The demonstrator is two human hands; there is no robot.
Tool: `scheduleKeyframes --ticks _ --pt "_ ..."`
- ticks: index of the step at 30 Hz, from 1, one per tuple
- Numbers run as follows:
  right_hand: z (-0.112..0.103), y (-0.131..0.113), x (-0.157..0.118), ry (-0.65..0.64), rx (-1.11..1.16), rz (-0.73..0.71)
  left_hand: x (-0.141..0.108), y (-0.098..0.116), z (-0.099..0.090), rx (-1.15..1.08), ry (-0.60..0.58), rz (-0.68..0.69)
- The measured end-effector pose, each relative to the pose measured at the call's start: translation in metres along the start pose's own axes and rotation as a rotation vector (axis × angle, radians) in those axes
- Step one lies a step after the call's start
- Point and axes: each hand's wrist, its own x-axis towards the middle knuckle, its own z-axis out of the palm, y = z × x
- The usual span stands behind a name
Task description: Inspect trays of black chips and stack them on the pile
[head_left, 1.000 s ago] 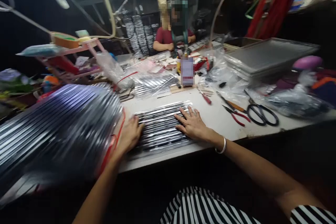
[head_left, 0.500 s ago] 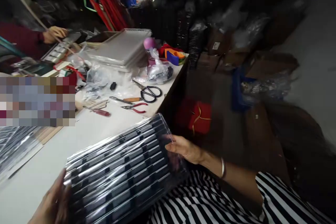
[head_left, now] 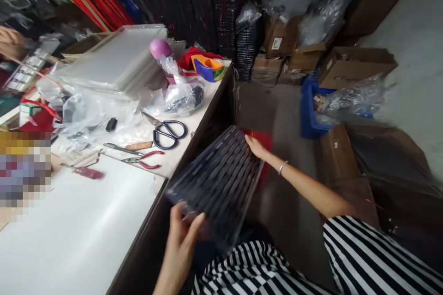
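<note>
The person's left hand (head_left: 180,242) pinches the near end of the tray (head_left: 219,182), with thumb and finger on this edge; the other fingers are partly hidden. The right hand (head_left: 256,146) is closed on the far end of it, and what its fingers do underneath one cannot tell. So the tray is between both hands, off the table, and its long axis goes from the left hand forward and to the right, until the right hand. It looks tilted and a little blurred. The left hand is nearer to the body and to the table (head_left: 88,239); the right hand is farther out, above the floor side, just beside a red thing (head_left: 267,140) which lies lower. Whether the left corner of the tray touches the table edge is not clear

To the left of the hands, on the table, are the screwdriver (head_left: 89,173), the pliers (head_left: 147,162) and the scissors (head_left: 170,134). Beyond both hands, there is a bag (head_left: 183,100). Farther, to the right, stand a blue crate (head_left: 307,117) and cartons (head_left: 358,68)
</note>
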Motion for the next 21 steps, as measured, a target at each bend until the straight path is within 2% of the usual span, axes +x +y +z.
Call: scheduleKeyframes --ticks 2,4,7,9,12,15,18,21 --pt "-0.032 0.019 0.033 0.043 -0.137 0.039 0.036 -0.032 0.049 -0.273 -0.037 -0.240" --pt "-0.053 0.036 0.064 0.040 -0.262 0.073 0.070 -0.065 0.091 -0.344 -0.047 -0.340" --pt "-0.062 0.057 0.105 0.013 -0.407 0.109 0.112 -0.102 0.140 -0.408 -0.032 -0.462" --pt "-0.060 0.070 0.126 0.003 -0.467 0.127 0.134 -0.117 0.161 -0.438 -0.023 -0.510" --pt "-0.058 0.091 0.149 0.006 -0.500 0.157 0.157 -0.133 0.173 -0.449 -0.016 -0.558" --pt "-0.065 0.107 0.165 0.005 -0.487 0.192 0.167 -0.145 0.168 -0.443 -0.047 -0.581" --pt "-0.075 0.116 0.178 0.003 -0.464 0.214 0.172 -0.153 0.159 -0.453 -0.140 -0.592" --pt "-0.074 0.120 0.188 0.040 -0.449 0.205 0.176 -0.160 0.158 -0.449 -0.275 -0.623"
